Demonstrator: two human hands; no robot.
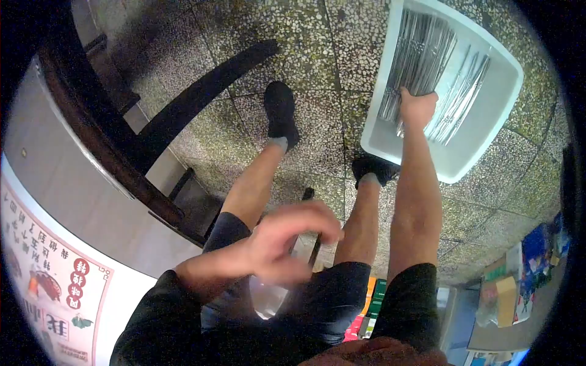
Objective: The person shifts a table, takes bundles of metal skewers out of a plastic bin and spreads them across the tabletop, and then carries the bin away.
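**Slim metal rods [427,52] beneath the right hand [418,110]**

The slim metal rods lie in a pale tub [479,137] on the floor [317,122], most of them in a dense bundle ahead of the right hand's fingers and to their left; a looser group [464,94] lies just to their right. Those fingers are bent down over the near part of the bundle, touching it, but whether they have closed around any rods cannot be told. The left hand [271,244] is well apart, nearer the body, its fingers curved and parted from the thumb, blurred, with nothing visible between them.

Each rod looks stiff and light, though a thick handful would probably weigh noticeably more. The bright, smooth surfaces suggest slipping against one another, and breakage seems unlikely. A full wrap around a gathered bundle, near mid-length, should balance best; a pinch suits a single rod.

The long axes run roughly away from the person, the far ends slanting slightly rightward of the right fingers. Which ends, if any, are pointed is too fine to tell.
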